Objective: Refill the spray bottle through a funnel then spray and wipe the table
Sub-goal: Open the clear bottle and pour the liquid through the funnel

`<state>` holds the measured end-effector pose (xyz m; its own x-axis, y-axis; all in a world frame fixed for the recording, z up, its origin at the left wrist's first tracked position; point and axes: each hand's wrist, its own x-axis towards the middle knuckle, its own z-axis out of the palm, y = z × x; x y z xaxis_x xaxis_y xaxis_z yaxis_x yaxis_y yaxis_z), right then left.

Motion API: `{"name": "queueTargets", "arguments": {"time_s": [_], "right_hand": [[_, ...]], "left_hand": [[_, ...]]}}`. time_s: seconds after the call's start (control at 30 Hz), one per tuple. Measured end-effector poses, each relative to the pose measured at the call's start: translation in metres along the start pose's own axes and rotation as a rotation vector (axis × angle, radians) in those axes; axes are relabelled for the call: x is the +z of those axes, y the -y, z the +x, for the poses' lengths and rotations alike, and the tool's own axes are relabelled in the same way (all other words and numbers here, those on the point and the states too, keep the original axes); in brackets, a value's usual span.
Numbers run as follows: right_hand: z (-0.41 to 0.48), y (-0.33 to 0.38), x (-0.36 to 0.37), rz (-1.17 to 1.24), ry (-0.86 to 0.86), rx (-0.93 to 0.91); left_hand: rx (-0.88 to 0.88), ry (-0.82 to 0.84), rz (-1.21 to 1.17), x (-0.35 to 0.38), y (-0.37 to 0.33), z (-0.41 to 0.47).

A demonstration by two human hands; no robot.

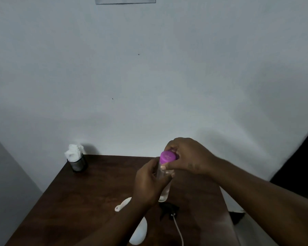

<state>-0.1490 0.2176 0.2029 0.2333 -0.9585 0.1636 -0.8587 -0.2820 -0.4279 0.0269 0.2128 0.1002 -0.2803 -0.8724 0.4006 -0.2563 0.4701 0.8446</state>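
Gripping clear bottle point(164, 191) — left hand point(148, 183); pinching purple cap point(168, 156) — right hand point(188, 157); black trigger head point(168, 209) beneath.

Wooden table point(96, 183) — tissue cup point(77, 161), sprayer head point(168, 209)

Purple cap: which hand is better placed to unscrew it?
The right hand: its fingers pinch the cap from above, while the left hand grips the bottle below, steadying it.

Dark brown wooden surface point(96, 183): smooth, low sheen. Clear cylindrical plastic bottle point(164, 192): glossy, transparent. Magenta round plastic cap point(168, 157): smooth, matt. Black plastic spray head point(168, 209): matt. Crumpled white paper tissue point(74, 151): soft, rough. Dark cylindrical holder point(77, 164): slightly glossy, material unclear.
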Motion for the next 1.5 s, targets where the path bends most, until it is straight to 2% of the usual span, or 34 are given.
{"name": "queueTargets", "arguments": {"time_s": [0.07,0.23,0.3,0.43,0.63,0.7,0.77,0.83,0.9,1.03,1.07,1.13,1.23,1.37,1.47,1.5], "right_hand": [[-0.005,0.003,-0.001,-0.035,0.030,-0.046],[-0.013,-0.002,-0.004,0.108,0.249,-0.051],[-0.017,-0.002,-0.001,0.112,0.202,-0.021],[-0.023,0.003,0.006,-0.052,0.152,0.001],[-0.030,0.007,0.010,0.109,0.415,-0.071],[-0.034,0.006,0.014,0.127,0.344,-0.017],[-0.038,0.007,0.022,-0.023,0.207,0.055],[-0.041,0.010,0.029,-0.140,0.161,0.078],[-0.043,0.012,0.032,-0.132,0.221,0.048],[-0.045,0.017,0.022,-0.017,0.454,-0.061],[-0.046,0.017,0.021,0.024,0.450,-0.043],[-0.046,0.014,0.024,0.029,0.333,0.061],[-0.047,0.009,0.031,-0.134,0.221,0.146],[-0.048,0.009,0.032,-0.057,0.309,0.094],[-0.047,0.007,0.027,0.059,0.449,0.011],[-0.048,0.006,0.026,0.073,0.438,0.026]], "left_hand": [[-0.010,0.008,-0.003,0.004,-0.001,-0.008],[-0.058,-0.014,-0.041,0.012,-0.004,-0.028],[-0.062,-0.014,-0.037,0.014,-0.003,-0.035],[-0.085,0.000,-0.059,0.016,-0.007,-0.046],[-0.133,0.055,-0.079,0.014,-0.004,-0.062],[-0.141,0.059,-0.095,0.013,-0.004,-0.065],[-0.148,0.067,-0.099,0.013,-0.003,-0.068],[-0.166,0.076,-0.084,0.014,-0.001,-0.071],[-0.191,0.083,-0.076,0.014,0.000,-0.074],[-0.256,0.114,-0.116,0.015,0.002,-0.080],[-0.262,0.115,-0.123,0.015,0.003,-0.081],[-0.271,0.103,-0.145,0.017,0.006,-0.084],[-0.277,0.086,-0.130,0.019,0.008,-0.084],[-0.223,0.096,-0.087,0.021,0.009,-0.082],[-0.263,0.096,-0.122,0.022,0.007,-0.083],[-0.258,0.099,-0.125,0.023,0.007,-0.083]]}}
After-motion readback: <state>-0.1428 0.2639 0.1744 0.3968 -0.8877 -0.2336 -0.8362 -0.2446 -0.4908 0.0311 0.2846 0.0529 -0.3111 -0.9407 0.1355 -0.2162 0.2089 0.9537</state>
